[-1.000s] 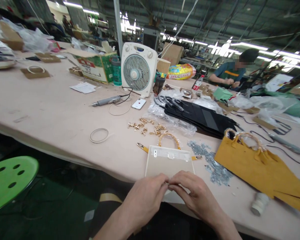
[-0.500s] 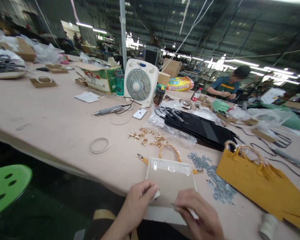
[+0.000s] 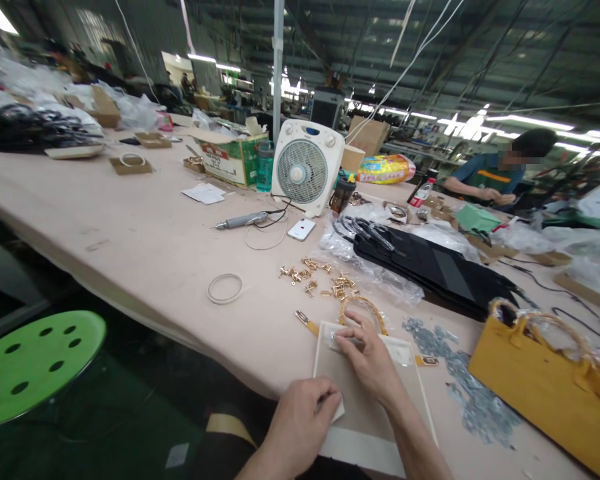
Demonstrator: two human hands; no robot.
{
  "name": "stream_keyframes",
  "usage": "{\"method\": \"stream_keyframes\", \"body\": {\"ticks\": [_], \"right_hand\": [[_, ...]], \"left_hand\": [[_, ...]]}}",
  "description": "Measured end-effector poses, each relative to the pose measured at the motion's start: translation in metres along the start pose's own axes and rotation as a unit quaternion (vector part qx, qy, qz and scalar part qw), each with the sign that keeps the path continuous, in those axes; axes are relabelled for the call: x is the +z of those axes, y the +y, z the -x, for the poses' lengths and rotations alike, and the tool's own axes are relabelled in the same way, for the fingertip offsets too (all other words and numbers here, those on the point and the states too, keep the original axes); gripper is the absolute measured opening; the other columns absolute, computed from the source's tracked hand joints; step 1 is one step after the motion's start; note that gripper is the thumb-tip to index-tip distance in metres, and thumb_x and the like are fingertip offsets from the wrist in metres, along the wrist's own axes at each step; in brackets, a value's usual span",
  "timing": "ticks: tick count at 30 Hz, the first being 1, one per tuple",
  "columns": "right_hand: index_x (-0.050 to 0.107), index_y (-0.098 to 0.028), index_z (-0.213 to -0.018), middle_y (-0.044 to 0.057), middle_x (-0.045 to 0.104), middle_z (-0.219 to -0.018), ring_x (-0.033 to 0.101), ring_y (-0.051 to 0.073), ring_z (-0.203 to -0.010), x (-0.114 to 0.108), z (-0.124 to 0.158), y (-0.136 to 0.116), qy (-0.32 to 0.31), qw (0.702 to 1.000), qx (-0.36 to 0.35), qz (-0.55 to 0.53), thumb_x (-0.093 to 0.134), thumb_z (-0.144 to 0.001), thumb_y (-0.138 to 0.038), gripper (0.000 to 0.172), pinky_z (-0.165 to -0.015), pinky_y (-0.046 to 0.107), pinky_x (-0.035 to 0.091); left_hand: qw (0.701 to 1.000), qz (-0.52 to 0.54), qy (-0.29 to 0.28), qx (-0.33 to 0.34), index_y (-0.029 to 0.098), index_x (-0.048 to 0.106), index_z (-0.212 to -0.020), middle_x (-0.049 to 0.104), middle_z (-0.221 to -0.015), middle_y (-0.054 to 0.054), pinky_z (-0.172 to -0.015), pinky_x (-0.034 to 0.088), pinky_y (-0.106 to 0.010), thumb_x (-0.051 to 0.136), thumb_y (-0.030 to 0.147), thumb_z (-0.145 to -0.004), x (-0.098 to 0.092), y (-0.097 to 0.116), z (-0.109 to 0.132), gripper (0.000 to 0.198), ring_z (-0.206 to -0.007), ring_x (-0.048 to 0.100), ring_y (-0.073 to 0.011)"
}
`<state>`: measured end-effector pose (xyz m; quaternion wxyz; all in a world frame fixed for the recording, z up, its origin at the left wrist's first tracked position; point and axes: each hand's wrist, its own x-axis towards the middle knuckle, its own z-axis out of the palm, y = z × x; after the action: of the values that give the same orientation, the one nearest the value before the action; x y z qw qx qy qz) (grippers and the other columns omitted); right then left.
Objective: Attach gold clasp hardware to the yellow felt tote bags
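Since 0.5 s ago: right hand (image 3: 369,357) has gone fwd from the near edge of the cream bag panel (image 3: 380,417) to its top; left hand (image 3: 304,419) stays at the near-left corner.

Right hand: palm down, fingers (image 3: 344,333) spread and resting on the clear film strip along the panel's top edge; nothing gripped.

Left hand: curled, thumb and fingers pinching the panel's near-left corner.

Panel: flat on the worktop (image 3: 145,227) at its near edge, directly in front of the person. Its yellow handle (image 3: 366,304) lies just beyond the right hand.

Nearby: gold fittings (image 3: 320,280) scattered beyond the handle; silver hardware pile (image 3: 460,373) just right of the panel; yellow bags (image 3: 545,387) further right; tape ring (image 3: 225,288) to the left.
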<state>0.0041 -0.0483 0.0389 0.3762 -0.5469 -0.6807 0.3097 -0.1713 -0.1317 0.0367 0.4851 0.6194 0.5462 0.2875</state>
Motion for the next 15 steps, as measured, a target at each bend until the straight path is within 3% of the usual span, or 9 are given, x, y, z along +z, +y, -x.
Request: {"method": "stream_keyframes", "body": {"ticks": [8, 12, 15], "right_hand": [[0.079, -0.024, -0.089, 0.012, 0.060, -0.140, 0.053, 0.030, -0.135, 0.010, -0.001, 0.001, 0.013, 0.997, 0.000, 0.070, 0.063, -0.094, -0.035, 0.020, -0.118, 0.052, 0.037], [0.079, -0.024, -0.090, 0.012, 0.060, -0.141, 0.053, 0.031, -0.134, 0.017, -0.001, 0.006, 0.030, 0.993, -0.036, 0.110, 0.066, -0.095, -0.034, 0.017, -0.117, 0.054, 0.038], [0.075, -0.023, -0.115, 0.013, 0.062, -0.140, 0.054, 0.033, -0.133, 0.019, 0.000, 0.013, 0.053, 0.987, -0.068, 0.138, 0.071, -0.093, -0.036, 0.026, -0.115, 0.054, 0.041]], "left_hand": [[1.000, -0.001, 0.002, -0.001, 0.022, 0.076, -0.084, 0.075, -0.078, 0.000, -0.067, 0.039, -0.025, 0.054, 0.029, -0.095, 0.001, -0.001, 0.001, 0.026, -0.075, 0.066, -0.0167], [1.000, -0.019, 0.000, -0.003, 0.022, 0.075, -0.083, 0.074, -0.078, -0.001, -0.067, 0.039, -0.026, 0.052, 0.030, -0.096, 0.001, 0.003, 0.000, 0.027, -0.075, 0.066, -0.0183], [1.000, -0.027, -0.004, -0.005, 0.022, 0.075, -0.083, 0.074, -0.078, -0.001, -0.067, 0.039, -0.027, 0.052, 0.032, -0.096, 0.001, 0.006, 0.001, 0.028, -0.076, 0.066, -0.0196]]}}
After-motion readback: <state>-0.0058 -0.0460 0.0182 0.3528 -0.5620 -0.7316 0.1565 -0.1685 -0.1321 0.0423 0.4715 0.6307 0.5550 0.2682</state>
